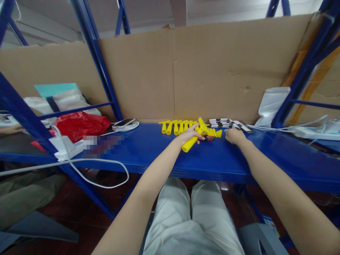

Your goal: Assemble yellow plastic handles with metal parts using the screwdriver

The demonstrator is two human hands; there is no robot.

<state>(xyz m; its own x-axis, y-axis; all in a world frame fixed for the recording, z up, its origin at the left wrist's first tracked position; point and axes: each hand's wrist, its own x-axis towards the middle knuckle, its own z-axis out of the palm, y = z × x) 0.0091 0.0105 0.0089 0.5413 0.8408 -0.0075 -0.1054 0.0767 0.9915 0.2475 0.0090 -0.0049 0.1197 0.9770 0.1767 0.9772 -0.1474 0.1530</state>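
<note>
My left hand (189,135) is closed around a yellow plastic handle (189,144) with a wider head; its round open end points towards me. My right hand (236,136) is low over the blue bench to the right, fingers pinched together; what they hold, if anything, is too small to make out. Several like yellow handles (169,128) stand in a row behind my left hand. Between my hands lie small flat yellow pieces (218,133) and a dark red and black object (209,138), partly hidden. Black-and-white strips or packets (219,123) lie just behind.
A cardboard sheet (212,71) backs the blue bench (148,148). To the left are a phone (124,122) on a coiled white cable, a red plastic bag (82,125) and a white power strip (77,148). A white pouch (273,104) leans by the right post. Another person's hand (12,129) shows far left.
</note>
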